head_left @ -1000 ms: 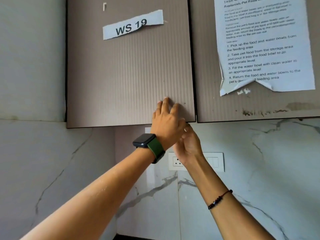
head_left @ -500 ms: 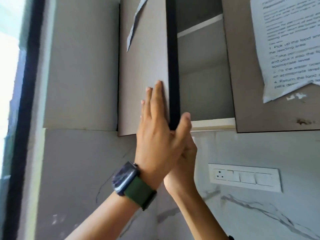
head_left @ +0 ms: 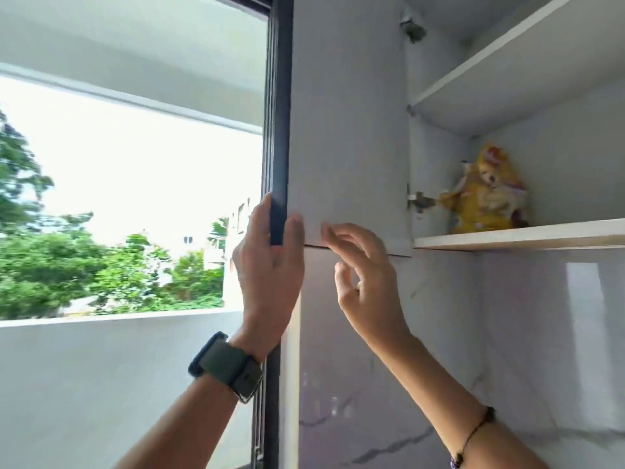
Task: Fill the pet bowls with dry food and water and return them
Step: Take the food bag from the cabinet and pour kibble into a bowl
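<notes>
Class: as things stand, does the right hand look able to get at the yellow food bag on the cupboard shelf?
Probably yes: the door is swung wide, the right hand holds nothing, and nothing stands before the food bag.

Home kitchen: wall cabinet (head_left: 348,130) with shelves (head_left: 527,236), marble-look backsplash (head_left: 507,333), window (head_left: 135,198) onto balcony, trees.

The bag (head_left: 485,194) on the lower shelf (head_left: 521,235) is blurred; its print cannot be read, and the shelf front hides its base. The door (head_left: 345,130) runs off the top edge, and its dark edge covers part of the left hand's (head_left: 267,265) fingers. The right hand (head_left: 365,275) is motion-blurred at the fingertips. Both shelves are cut off at the right.
</notes>
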Action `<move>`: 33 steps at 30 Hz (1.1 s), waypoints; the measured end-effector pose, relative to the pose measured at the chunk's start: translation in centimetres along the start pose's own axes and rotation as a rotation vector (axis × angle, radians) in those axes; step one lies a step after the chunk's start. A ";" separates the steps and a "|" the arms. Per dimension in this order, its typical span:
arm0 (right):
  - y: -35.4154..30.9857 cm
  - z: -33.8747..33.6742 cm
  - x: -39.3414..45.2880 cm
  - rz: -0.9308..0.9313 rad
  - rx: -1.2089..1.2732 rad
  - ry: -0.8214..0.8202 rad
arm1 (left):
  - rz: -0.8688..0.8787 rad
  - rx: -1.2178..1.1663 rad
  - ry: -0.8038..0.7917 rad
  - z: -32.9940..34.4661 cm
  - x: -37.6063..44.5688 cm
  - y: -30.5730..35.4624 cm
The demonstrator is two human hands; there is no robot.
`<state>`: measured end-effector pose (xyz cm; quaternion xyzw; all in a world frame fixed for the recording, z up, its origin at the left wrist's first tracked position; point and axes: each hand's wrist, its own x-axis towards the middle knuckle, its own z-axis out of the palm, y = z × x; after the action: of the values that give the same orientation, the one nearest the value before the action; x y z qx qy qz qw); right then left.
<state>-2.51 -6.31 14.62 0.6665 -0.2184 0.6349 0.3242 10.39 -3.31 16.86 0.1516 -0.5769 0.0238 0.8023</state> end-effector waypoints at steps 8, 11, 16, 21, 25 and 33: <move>3.4 5.1 -0.1 0.034 -0.283 -0.263 | -0.177 0.045 0.002 -3.1 2.9 -9.1; 4.3 6.0 0.2 0.098 -0.324 -0.388 | -0.268 0.093 0.004 -3.6 3.8 -11.1; 5.5 7.0 0.4 0.116 -0.377 -0.568 | -0.270 0.239 -0.036 -3.9 4.8 -14.3; 5.8 7.3 0.4 0.060 -0.418 -0.587 | -0.192 0.434 -0.017 -3.4 4.7 -15.1; 6.2 5.8 0.4 0.023 -0.424 -0.632 | 0.064 0.587 -0.044 -2.1 2.8 -13.6; 7.7 -3.7 0.0 0.124 -0.652 -0.608 | 0.210 0.371 -0.254 6.7 -2.0 -10.7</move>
<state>-10.48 -9.03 15.72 0.6712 -0.5321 0.3265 0.3997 5.82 -15.02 14.67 0.2374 -0.6713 0.1933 0.6750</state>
